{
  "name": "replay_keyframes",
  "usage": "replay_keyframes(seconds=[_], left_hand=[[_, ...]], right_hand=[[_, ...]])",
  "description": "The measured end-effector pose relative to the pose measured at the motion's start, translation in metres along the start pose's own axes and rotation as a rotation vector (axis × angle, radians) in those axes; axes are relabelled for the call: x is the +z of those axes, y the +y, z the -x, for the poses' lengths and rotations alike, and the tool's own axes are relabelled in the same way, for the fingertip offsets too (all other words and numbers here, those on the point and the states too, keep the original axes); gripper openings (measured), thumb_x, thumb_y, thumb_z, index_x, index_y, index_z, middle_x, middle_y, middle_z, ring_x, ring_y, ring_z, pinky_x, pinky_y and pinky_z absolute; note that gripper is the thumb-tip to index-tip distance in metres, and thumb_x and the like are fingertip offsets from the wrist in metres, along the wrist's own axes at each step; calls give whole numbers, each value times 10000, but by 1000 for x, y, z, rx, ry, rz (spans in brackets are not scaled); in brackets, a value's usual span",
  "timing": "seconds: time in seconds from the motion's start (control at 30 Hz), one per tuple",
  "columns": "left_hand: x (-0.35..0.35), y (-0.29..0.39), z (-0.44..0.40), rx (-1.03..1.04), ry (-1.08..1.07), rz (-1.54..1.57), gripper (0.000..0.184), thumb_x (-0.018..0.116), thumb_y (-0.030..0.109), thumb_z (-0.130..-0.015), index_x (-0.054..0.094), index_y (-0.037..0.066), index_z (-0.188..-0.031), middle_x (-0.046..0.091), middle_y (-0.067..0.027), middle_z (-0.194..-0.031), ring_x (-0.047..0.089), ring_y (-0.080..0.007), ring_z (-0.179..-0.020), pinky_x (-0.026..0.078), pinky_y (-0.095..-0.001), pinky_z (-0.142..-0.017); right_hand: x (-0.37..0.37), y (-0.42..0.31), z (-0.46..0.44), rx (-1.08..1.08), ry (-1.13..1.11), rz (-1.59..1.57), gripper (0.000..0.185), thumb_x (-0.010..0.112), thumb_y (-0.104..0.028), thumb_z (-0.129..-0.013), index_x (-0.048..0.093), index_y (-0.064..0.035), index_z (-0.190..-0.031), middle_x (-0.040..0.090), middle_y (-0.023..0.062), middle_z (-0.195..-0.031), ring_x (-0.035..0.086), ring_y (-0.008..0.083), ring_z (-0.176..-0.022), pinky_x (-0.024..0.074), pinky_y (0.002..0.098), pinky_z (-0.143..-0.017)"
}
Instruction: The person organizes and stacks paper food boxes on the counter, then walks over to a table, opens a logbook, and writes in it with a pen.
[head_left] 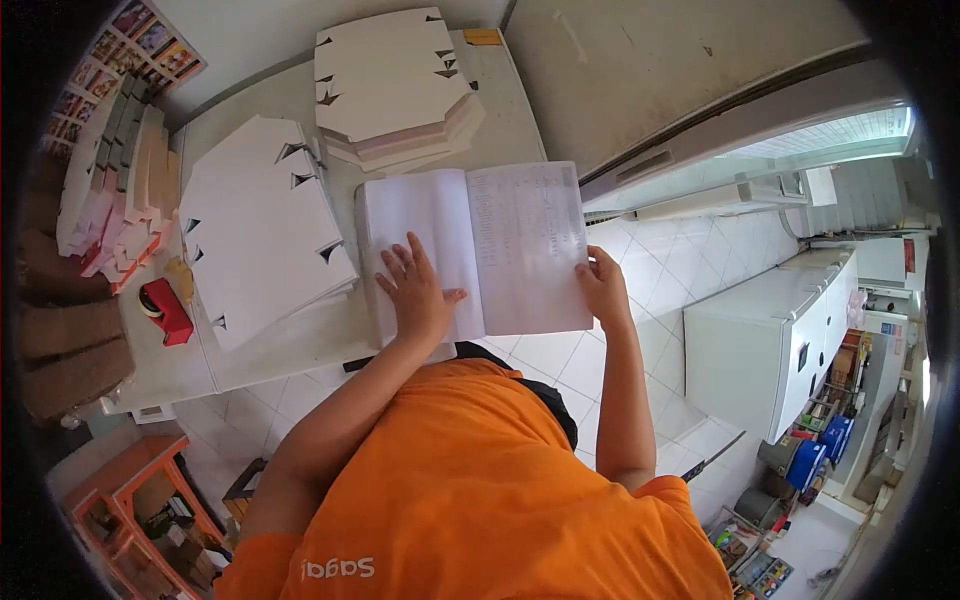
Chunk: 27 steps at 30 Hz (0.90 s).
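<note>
An open notebook [530, 240] lies partly on the table and extends past its right edge. Its left page looks blank, while faint columns of writing run down the right page. My left hand [418, 295] rests flat on the left page with its fingers spread. At the outer edge of the right page, my right hand [606, 288] grips the notebook between thumb and fingers. Just left of the notebook is a stack of flat white cardboard blanks [262, 235] with cut slots.
A second stack of cardboard blanks [390, 75] sits at the back of the table [290, 350]. A red tape dispenser [168, 312] stands at left, near piled folded boxes [125, 200]. Rightward are a tiled floor [650, 250], a white chest freezer [745, 345] and cluttered shelves [840, 390].
</note>
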<state>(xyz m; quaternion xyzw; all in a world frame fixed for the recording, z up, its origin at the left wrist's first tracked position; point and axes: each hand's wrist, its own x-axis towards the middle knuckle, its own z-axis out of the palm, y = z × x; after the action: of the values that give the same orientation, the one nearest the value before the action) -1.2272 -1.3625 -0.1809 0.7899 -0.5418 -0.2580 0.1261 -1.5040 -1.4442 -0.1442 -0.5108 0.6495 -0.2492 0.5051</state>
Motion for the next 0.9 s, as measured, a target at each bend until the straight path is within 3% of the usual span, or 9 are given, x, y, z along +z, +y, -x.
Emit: replay_keyframes(seconds=[0.1, 0.27, 0.37, 0.43, 0.53, 0.63, 0.73, 0.77, 0.9], left_hand=[[-1, 2, -6, -5, -36, 52, 1209, 870, 337, -770, 62, -17, -1596, 251, -305, -1608, 99, -530, -1512, 125, -743, -1148], [-5, 1, -6, -28, 16, 200, 1081, 885, 239, -748, 212, 108, -1584, 341, -166, -1610, 156, -495, -1509, 159, -669, -1185], [-8, -14, -8, -3, 219, 279, 899, 870, 142, -733, 357, 107, -1471, 385, -228, -1530, 243, -484, -1463, 248, -569, -1177], [-10, -18, -8, -74, 412, 217, 850, 866, 78, -709, 395, 94, -1416, 420, -245, -1452, 369, -449, -1366, 322, -535, -1122], [-25, -22, 1, 19, 381, 467, 609, 814, 111, -797, 517, 65, -1327, 526, -229, -1359, 488, -412, -1253, 371, -483, -1067], [-13, -42, -5, 1, 65, 677, 310, 675, 258, -963, 640, 8, -1142, 648, -191, -1150, 583, -342, -1121, 415, -432, -998], [-28, -31, -4, -344, 14, 1076, 477, 507, 415, -1055, 695, -21, -1008, 688, -127, -958, 619, -260, -981, 442, -391, -939], [-41, -18, 5, -290, 36, 1153, 562, 468, 479, -1059, 699, -33, -1032, 683, -105, -957, 604, -185, -932, 468, -343, -867], [-59, -21, 9, -287, -94, 1107, 468, 578, 412, -1026, 712, -37, -1036, 696, -105, -943, 616, -153, -831, 486, -307, -764]], right_hand=[[1, -9, 5, 59, -16, -32, 291, 621, -44, -962, 604, 57, -1234, 741, 124, -931, 691, 152, -766, 546, 322, -716], [40, -41, 12, -67, -93, 144, 602, 878, -316, -783, 629, 70, -1172, 731, 187, -985, 716, 255, -849, 561, 382, -787], [91, -36, 14, -280, -88, 136, 740, 922, -385, -707, 624, 83, -1197, 725, 213, -1023, 704, 295, -947, 548, 391, -864], [114, -33, 12, -283, -122, 135, 753, 935, -355, -695, 628, 61, -1244, 729, 190, -1054, 695, 263, -970, 539, 369, -885], [106, -44, 20, -240, -215, 30, 783, 929, -381, -703, 597, 56, -1261, 707, 191, -1103, 676, 250, -1022, 529, 369, -903], [93, -23, 13, -385, -162, 60, 825, 868, -347, -807, 441, 26, -1407, 668, 178, -1169, 656, 243, -1059, 517, 368, -917], [96, -21, 19, -265, -231, -255, 862, 791, -313, -901, 245, -47, -1512, 619, 172, -1240, 634, 247, -1096, 503, 378, -941], [95, -26, 21, -255, -242, -258, 787, 706, -196, -968, 172, -98, -1537, 605, 169, -1256, 629, 249, -1104, 498, 375, -949], [75, -45, 30, -192, -139, -145, 786, 706, -69, -930, 200, -117, -1530, 617, 224, -1240, 634, 284, -1103, 503, 385, -973]])
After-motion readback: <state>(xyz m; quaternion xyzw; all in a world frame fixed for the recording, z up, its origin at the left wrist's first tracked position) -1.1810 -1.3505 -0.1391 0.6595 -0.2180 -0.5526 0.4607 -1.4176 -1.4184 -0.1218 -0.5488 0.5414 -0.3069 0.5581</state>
